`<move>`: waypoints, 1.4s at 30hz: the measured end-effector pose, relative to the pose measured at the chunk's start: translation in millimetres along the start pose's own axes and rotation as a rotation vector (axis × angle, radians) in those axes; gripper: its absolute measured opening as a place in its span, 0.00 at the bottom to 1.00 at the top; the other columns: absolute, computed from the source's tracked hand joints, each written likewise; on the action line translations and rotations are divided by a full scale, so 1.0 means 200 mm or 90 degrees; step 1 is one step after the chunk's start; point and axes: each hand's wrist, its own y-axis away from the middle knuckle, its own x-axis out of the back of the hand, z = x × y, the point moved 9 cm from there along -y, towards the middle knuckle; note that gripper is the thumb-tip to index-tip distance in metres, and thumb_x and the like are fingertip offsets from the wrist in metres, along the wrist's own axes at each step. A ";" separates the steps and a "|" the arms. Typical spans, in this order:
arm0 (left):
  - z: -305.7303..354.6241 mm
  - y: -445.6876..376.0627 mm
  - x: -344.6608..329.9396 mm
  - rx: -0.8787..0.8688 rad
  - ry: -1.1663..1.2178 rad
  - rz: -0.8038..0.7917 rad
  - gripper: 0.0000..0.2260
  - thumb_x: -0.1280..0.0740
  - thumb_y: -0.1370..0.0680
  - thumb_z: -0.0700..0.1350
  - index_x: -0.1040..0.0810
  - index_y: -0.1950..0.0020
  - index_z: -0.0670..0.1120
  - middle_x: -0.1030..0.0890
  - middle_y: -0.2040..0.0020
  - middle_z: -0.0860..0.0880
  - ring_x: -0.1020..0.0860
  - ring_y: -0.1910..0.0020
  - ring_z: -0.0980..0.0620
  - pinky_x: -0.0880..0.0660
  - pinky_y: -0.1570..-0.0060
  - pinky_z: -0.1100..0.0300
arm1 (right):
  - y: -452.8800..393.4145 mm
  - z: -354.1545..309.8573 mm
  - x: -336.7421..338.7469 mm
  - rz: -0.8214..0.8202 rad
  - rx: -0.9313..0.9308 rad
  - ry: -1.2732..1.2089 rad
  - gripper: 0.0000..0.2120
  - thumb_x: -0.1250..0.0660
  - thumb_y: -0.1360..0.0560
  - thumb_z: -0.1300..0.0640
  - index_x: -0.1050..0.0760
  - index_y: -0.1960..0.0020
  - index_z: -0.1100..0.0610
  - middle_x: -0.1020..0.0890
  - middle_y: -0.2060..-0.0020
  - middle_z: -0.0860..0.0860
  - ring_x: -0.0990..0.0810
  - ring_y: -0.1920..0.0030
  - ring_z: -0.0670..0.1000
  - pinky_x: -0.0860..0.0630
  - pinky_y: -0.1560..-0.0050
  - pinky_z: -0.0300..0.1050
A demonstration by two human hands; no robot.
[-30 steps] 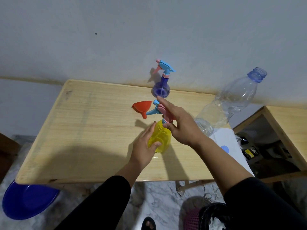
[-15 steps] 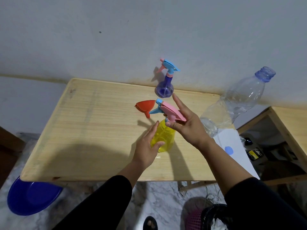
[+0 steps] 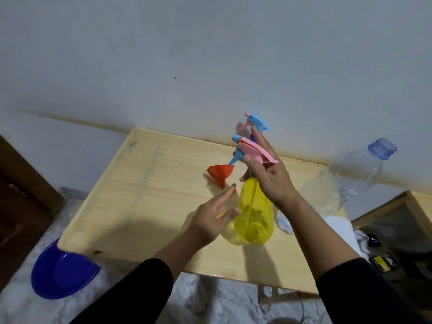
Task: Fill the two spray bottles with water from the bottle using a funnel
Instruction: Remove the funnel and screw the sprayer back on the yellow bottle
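Observation:
A yellow spray bottle [image 3: 253, 216] with a pink and blue trigger head [image 3: 251, 148] stands near the front of the wooden table [image 3: 149, 195]. My right hand [image 3: 268, 176] is closed around its neck and trigger head. My left hand [image 3: 214, 216] rests beside the yellow body with fingers spread, the thumb just touching it. A red funnel [image 3: 221, 171] lies on its side behind my left hand. The purple spray bottle is mostly hidden behind my right fingers; only its blue head [image 3: 257, 121] shows by the wall. A large clear water bottle [image 3: 350, 181] with a blue neck stands at the right.
A white sheet [image 3: 339, 228] lies at the table's right edge. A second wooden table [image 3: 420, 206] stands lower at the right, with dark small items under it. A blue plastic dish [image 3: 60, 274] sits on the marble floor at the front left corner.
My left hand has loosened from the yellow body and its fingers have spread. My right hand has shifted its hold on the trigger head, which now points further left and sits higher in view.

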 end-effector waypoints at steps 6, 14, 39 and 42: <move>-0.34 0.13 0.43 0.157 -0.404 0.206 0.34 0.41 0.28 0.62 0.36 0.27 0.44 0.35 0.27 0.43 0.38 0.27 0.47 0.44 0.30 0.59 | 0.00 0.13 -0.11 -0.084 -0.102 -0.107 0.24 0.38 0.21 0.60 0.35 0.33 0.36 0.23 0.39 0.46 0.20 0.58 0.48 0.20 0.57 0.43; -0.66 0.34 0.57 0.449 -0.613 0.209 0.35 0.50 0.22 0.63 0.63 0.24 0.48 0.65 0.24 0.44 0.65 0.25 0.42 0.57 0.28 0.46 | 0.16 0.49 -0.33 -0.157 -0.343 -0.228 0.18 0.39 0.22 0.64 0.30 0.37 0.45 0.21 0.46 0.56 0.18 0.63 0.45 0.22 0.69 0.39; -0.70 0.35 0.56 0.510 -0.633 0.170 0.34 0.55 0.21 0.63 0.70 0.26 0.49 0.70 0.26 0.45 0.69 0.27 0.44 0.65 0.29 0.46 | 0.24 0.70 -0.39 -0.117 -0.491 -0.316 0.12 0.41 0.21 0.59 0.28 0.38 0.58 0.16 0.67 0.54 0.21 0.75 0.49 0.23 0.73 0.40; -0.70 0.35 0.56 0.511 -0.636 0.167 0.34 0.55 0.21 0.63 0.70 0.26 0.49 0.71 0.26 0.45 0.70 0.27 0.44 0.65 0.29 0.46 | 0.23 0.68 -0.37 -0.115 -0.463 -0.294 0.11 0.41 0.21 0.60 0.27 0.40 0.55 0.18 0.70 0.55 0.22 0.76 0.48 0.24 0.74 0.39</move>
